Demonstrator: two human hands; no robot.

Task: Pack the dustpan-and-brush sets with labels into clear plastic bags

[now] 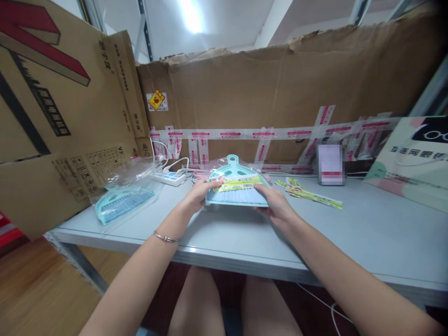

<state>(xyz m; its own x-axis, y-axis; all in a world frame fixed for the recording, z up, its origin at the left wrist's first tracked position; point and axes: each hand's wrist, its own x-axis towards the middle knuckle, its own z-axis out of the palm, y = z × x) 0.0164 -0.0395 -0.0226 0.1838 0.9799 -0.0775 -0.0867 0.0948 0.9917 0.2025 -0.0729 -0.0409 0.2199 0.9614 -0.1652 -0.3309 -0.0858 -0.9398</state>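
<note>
Both hands hold a light-blue dustpan and brush set (233,169) just above the table, its handle pointing away from me. My left hand (200,193) grips the left edge, thumb on top. On the right edge, my right hand (275,203) closes with its thumb over a yellow-green label strip (241,183), which lies across the set above the pale bristles. The fingers under the pan are mostly hidden. Several similar label strips (311,195) lie on the table to the right. At the left, another dustpan and brush set (124,205) lies in a clear plastic bag.
A grey-white table (371,233) spans the view. Behind it stands a taped cardboard wall (238,93), with a large carton (70,121) at left. A white power strip (170,177) with cables, a phone (331,163) and a printed box (416,163) stand towards the back.
</note>
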